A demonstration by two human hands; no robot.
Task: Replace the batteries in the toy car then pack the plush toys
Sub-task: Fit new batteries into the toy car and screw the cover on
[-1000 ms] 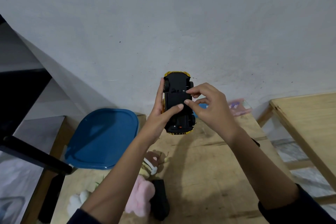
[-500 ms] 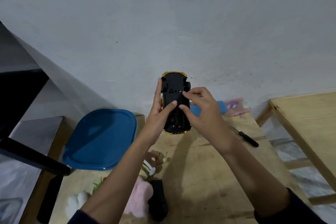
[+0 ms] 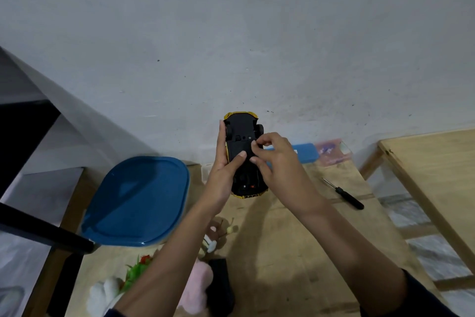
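Observation:
A yellow toy car is held up above the wooden table, its black underside facing me. My left hand grips the car from the left side, thumb across the underside. My right hand touches the middle of the underside with pinched fingertips; whether it holds something small I cannot tell. Plush toys lie at the table's near left: a pink one, a white one and a green one, partly hidden by my left arm.
A blue-lidded container sits at the left of the table. A black-handled screwdriver lies at the right. A blue case and a clear pinkish packet rest by the wall. A black object lies near the plush toys. A second wooden table stands to the right.
My right hand's fingertips have shifted up along the car's underside. The view has tilted, so the screwdriver and the green plush have come into view.

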